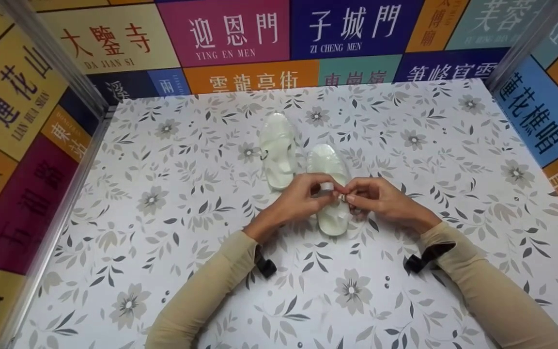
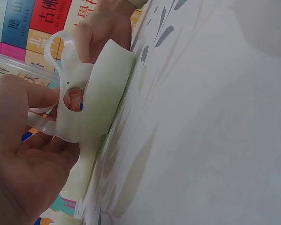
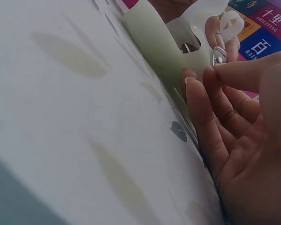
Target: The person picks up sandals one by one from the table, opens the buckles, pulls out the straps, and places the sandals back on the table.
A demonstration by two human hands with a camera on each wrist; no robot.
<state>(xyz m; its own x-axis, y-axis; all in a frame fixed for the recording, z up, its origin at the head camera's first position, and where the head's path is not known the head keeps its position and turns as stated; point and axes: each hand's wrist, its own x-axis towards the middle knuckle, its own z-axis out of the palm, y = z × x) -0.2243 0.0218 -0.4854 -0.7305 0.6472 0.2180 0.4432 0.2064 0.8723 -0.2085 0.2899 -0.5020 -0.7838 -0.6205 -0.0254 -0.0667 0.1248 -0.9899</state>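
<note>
Two pale green sandals lie on the table, toes pointing away. The nearer sandal [image 1: 333, 224] is between the hands; the other sandal [image 1: 278, 138] lies to its left and farther back. My left hand [image 1: 303, 198] pinches the nearer sandal's strap [image 2: 47, 47], which bends up in a loop in the left wrist view. My right hand [image 1: 383, 199] pinches a small metal buckle [image 3: 218, 56] at that sandal's right side, between thumb and fingers. The fingertips of both hands nearly meet over the sandal. Whether the strap runs through the buckle is hidden by the fingers.
A white cloth with grey flowers and leaves covers the table [image 1: 187, 271]. Panels with coloured signs [image 1: 235, 29] stand behind and at both sides. A black wrist band [image 1: 431, 254] sits on the right sleeve, another [image 1: 265, 264] on the left.
</note>
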